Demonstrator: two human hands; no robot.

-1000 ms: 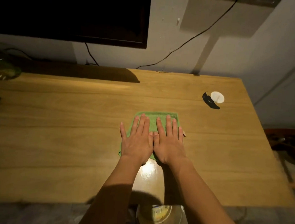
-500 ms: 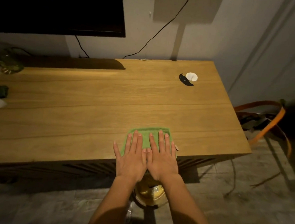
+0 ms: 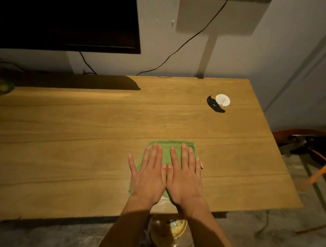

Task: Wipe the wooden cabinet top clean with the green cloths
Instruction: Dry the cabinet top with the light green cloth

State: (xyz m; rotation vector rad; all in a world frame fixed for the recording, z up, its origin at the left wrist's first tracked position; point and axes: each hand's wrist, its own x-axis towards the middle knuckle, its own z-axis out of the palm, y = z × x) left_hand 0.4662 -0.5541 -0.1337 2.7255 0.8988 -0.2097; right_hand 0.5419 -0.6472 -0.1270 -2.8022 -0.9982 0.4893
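Note:
The wooden cabinet top [image 3: 83, 138] fills the middle of the head view. A folded green cloth [image 3: 166, 149] lies flat on it, right of centre and a short way back from the front edge. My left hand [image 3: 148, 177] and my right hand [image 3: 186, 178] rest side by side on the cloth, palms down, fingers stretched out and slightly spread. They cover most of it; only its far strip and left edge show. A single cloth is visible.
A small white round object [image 3: 222, 100] and a black curved one [image 3: 214, 105] lie at the back right. A dark screen [image 3: 66, 18] hangs above the back left, with a cable [image 3: 180, 47] down the wall. A glass bowl [image 3: 169, 233] sits on the floor below the front edge.
Both hands pulled the cloth from the middle toward the front edge, then pushed it a little way back from the edge. The hands stay flat on it.

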